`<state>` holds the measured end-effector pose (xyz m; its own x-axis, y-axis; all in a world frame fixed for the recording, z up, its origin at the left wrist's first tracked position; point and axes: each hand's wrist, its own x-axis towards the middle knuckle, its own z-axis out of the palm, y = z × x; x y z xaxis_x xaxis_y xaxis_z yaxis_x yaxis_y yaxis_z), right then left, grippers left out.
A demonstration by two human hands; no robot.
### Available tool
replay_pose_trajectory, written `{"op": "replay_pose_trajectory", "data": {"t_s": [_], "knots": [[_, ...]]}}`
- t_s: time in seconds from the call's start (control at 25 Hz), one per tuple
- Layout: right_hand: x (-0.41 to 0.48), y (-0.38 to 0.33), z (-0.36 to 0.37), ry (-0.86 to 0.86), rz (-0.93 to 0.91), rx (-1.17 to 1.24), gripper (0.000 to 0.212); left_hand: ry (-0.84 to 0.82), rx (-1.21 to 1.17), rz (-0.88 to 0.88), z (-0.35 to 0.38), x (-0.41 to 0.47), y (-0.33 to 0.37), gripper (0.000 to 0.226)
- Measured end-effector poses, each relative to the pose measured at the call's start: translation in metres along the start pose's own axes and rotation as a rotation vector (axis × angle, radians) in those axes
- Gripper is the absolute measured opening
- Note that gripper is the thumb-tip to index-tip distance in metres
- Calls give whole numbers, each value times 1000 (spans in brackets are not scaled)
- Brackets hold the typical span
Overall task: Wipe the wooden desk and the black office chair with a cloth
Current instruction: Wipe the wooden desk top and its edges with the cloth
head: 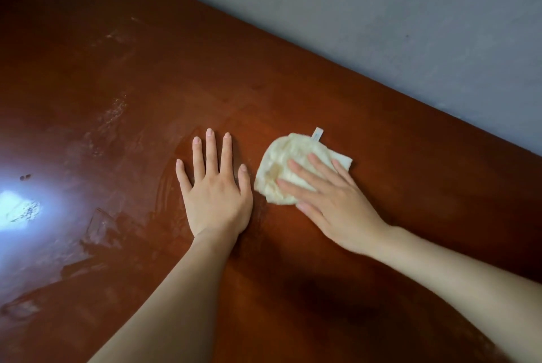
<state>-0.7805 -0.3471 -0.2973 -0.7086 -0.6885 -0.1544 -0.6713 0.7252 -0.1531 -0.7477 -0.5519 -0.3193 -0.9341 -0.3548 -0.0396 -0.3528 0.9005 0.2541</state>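
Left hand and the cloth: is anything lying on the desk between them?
No. In the head view only a narrow strip of bare wooden desk separates the left hand from the cloth under the right hand.

Bare desk (322,92) all round (wall (381,10) bounds the far edge).

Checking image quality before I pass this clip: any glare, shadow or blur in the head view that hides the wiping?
Head view: strong white glare on the desk at the left edge washes out the surface there; a soft shadow lies between the forearms; the right hand on the cloth is slightly blurred; the left hand is sharp; frame corners darken.
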Motion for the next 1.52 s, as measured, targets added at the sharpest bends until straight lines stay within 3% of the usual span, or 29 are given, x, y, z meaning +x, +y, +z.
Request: {"op": "replay_pose_trajectory", "data": {"t_s": [0.2,0.52,0.76,1.0,1.2,1.32,1.4,1.52], "knots": [[28,29,-17,-46,-209,-112,48,5,-3,2,-1,-1,0,59],[173,50,-46,-51,70,30,46,7,-14,-15,-3,-1,1,59],[217,35,-43,30,303,44,46,15,-15,-19,-3,-1,2,59],[144,25,-34,-63,-71,-25,47,7,-18,-14,-3,-2,1,59],[56,15,-21,-110,-271,-28,49,-2,-3,5,-3,-1,-1,60],[53,30,-24,-112,-373,-105,47,1,11,4,-4,-2,-1,60],[81,46,-32,-103,-286,-81,44,0,-8,-8,-3,-1,0,59],[136,75,-46,-82,21,42,45,12,-15,-17,-4,-2,1,59]]}}
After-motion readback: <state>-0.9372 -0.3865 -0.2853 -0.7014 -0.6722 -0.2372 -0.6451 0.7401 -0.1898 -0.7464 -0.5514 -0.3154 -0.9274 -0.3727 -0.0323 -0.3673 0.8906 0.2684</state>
